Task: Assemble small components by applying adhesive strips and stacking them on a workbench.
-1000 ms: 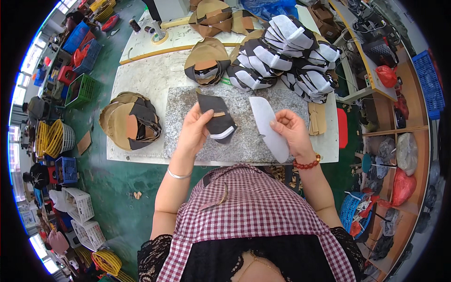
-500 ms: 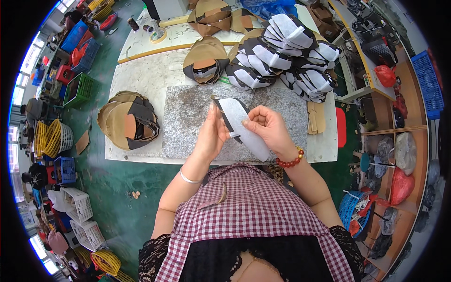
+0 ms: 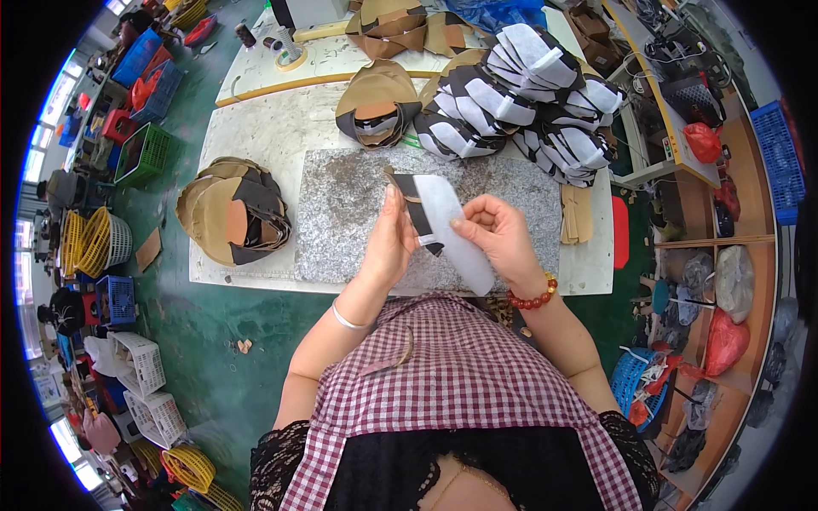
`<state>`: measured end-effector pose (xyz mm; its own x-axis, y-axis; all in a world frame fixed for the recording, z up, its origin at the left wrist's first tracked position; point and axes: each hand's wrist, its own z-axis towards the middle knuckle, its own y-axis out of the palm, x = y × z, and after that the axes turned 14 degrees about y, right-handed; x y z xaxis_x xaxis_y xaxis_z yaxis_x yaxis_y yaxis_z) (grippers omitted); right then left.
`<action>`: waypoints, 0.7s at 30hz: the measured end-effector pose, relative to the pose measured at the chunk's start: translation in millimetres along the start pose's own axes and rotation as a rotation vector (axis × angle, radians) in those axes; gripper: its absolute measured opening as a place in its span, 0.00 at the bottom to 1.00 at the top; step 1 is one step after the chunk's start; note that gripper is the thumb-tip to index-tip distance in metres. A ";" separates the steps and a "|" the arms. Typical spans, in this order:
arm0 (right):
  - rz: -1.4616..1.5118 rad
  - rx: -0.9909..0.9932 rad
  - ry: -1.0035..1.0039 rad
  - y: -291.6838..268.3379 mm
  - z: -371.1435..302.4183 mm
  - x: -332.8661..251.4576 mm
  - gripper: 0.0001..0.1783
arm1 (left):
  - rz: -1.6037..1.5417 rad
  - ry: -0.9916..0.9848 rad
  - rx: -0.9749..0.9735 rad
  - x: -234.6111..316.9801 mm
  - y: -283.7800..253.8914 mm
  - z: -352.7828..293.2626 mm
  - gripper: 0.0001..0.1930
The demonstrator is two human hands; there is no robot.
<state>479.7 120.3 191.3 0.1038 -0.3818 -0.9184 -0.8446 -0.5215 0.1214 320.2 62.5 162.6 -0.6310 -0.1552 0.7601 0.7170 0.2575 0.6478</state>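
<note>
Above the grey speckled slab, my left hand (image 3: 393, 237) grips a dark piece (image 3: 411, 189) by its left side, the thumb pointing up and the other fingers partly hidden behind it. A long white strip (image 3: 449, 228) with rounded ends overlaps the right part of that dark piece. My right hand (image 3: 501, 236) pinches the strip's right edge between thumb and bent fingers. Whether the strip is stuck to the dark piece, I cannot tell. A small white tab (image 3: 427, 241) shows near my left fingertips.
The slab (image 3: 341, 179) lies on a white table (image 3: 234, 140). Stacked brown and black curved pieces (image 3: 223, 213) sit at left, with another stack (image 3: 379, 98) behind the slab. Bundles of black-and-white pieces (image 3: 503, 94) are heaped at back right, beside tan pieces (image 3: 576, 215). Tape rolls (image 3: 291, 58) stand farther back.
The white strip has shifted right across the dark piece and turned steeper, baring more of the dark surface. My right hand has moved slightly right with it; my left hand stays nearly in place.
</note>
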 end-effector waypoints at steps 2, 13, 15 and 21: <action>0.002 -0.035 0.015 3.7 3.3 2.2 0.08 | 0.009 -0.006 -0.012 -2.2 3.0 0.4 0.35; -0.112 0.029 -0.039 5.5 13.1 14.3 0.08 | 0.021 -0.026 -0.015 -4.3 4.0 -1.2 0.37; -0.130 0.043 -0.041 5.1 13.8 15.0 0.07 | 0.018 -0.019 -0.009 -6.3 3.1 -0.9 0.37; -0.159 0.083 -0.061 3.2 16.4 18.9 0.07 | 0.036 -0.017 -0.010 -1.6 7.2 -3.5 0.35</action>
<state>470.4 123.9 168.2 0.2099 -0.2512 -0.9449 -0.8605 -0.5063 -0.0566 327.4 61.2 166.2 -0.6093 -0.1298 0.7823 0.7424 0.2531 0.6202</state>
